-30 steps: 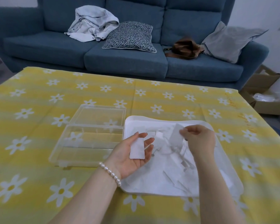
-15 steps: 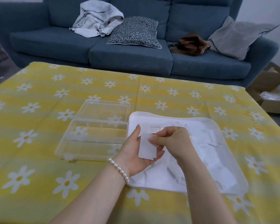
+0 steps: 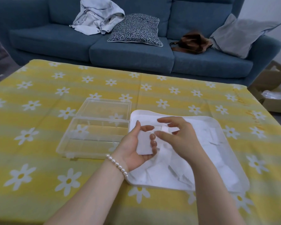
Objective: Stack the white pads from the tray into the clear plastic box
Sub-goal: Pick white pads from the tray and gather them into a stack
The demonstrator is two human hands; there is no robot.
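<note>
My left hand [image 3: 135, 148] lies palm up over the tray's left edge, fingers curled around a small stack of white pads [image 3: 143, 145]. My right hand [image 3: 180, 137] hovers just to its right with fingers spread, holding nothing. Under both hands sits the white tray [image 3: 240, 181], strewn with several loose white pads [image 3: 209, 138]. The clear plastic box [image 3: 94, 137] stands open to the left of the tray, its lid [image 3: 104, 108] folded back behind it; I see no pads inside it.
The table wears a yellow cloth with white daisies [image 3: 39, 143]. Behind it stands a blue sofa [image 3: 130, 51] with cushions, a grey garment and a brown bag. Cardboard boxes [image 3: 276, 96] sit on the floor at the right.
My right hand brought a pad from the tray onto the stack in my left palm, let go and drew back with fingers spread. The camera tilted slightly.
</note>
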